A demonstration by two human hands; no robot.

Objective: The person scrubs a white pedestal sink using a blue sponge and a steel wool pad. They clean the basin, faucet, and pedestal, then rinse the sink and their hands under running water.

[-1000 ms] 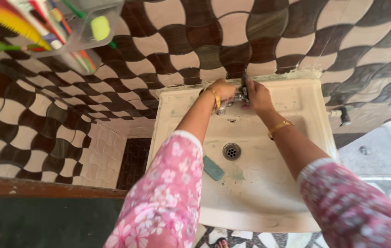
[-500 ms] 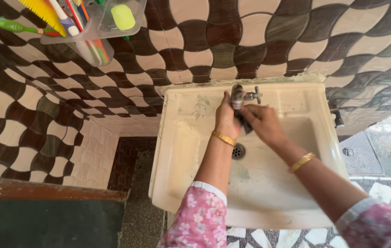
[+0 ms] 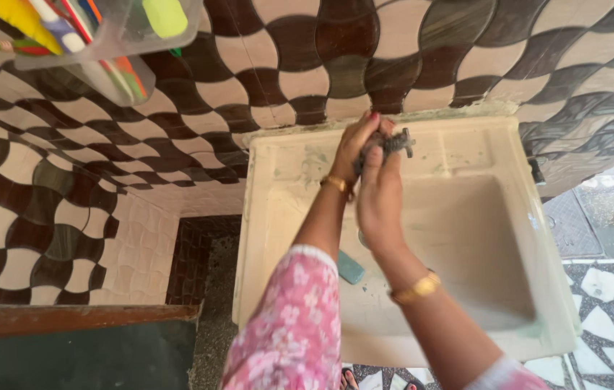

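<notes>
A small dark metal tap (image 3: 398,142) stands at the back rim of a cream wash basin (image 3: 272,217). My left hand (image 3: 354,148), with a gold bangle on the wrist, is wrapped around the tap from the left. My right hand (image 3: 379,198) lies just in front, its back towards me, with the fingers curled up onto the tap body and pressed against my left hand. Only the tap's handle shows past the fingers. Both arms wear pink flowered sleeves. I see no water running.
A teal bar (image 3: 351,267) lies on the basin's left slope, partly hidden by my left arm. A clear plastic holder (image 3: 108,40) with toothbrushes hangs on the brown-and-cream tiled wall at the upper left. Mosaic floor (image 3: 610,282) shows to the right, a dark ledge (image 3: 76,321) at the lower left.
Both hands have risen from just below the spout up onto the tap itself. My head has come closer, so the basin looks larger and my arms cover the drain.
</notes>
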